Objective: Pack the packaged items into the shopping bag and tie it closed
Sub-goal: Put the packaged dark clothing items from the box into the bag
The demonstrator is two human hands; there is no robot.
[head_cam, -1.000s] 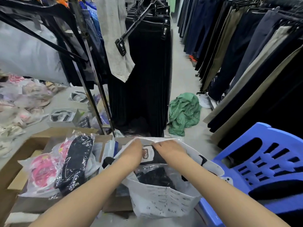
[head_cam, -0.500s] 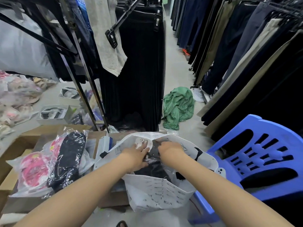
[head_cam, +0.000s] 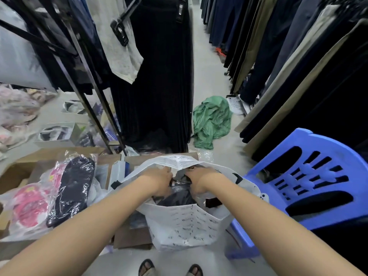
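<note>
Head view.

1. White plastic shopping bag with small printed lettering [head_cam: 185, 226]: stands upright and open-mouthed straight ahead of the person, between the cardboard box and the chair, with its far lip folded up. Contents: a dark garment sealed in clear film [head_cam: 177, 197] on top; other dark pieces show at the right inner wall, too unclear to name.
2. Left hand [head_cam: 159, 180]: inside the bag's mouth, fingers curled down on the film-wrapped garment's left end.
3. Right hand [head_cam: 201, 179]: inside the mouth beside the left, fingers curled on the same package's right end. The fingertips of both are hidden.
4. Brown cardboard box, open [head_cam: 18, 172]: left of the bag. Contents: a pink item in a clear wrapper [head_cam: 29, 206] and a long black item in a clear wrapper [head_cam: 73, 188], lying side by side.
5. Blue slatted plastic chair [head_cam: 310, 176]: just right of the bag.
6. Crumpled green cloth [head_cam: 211, 120]: on the floor beyond the bag, between the clothing racks.
</note>
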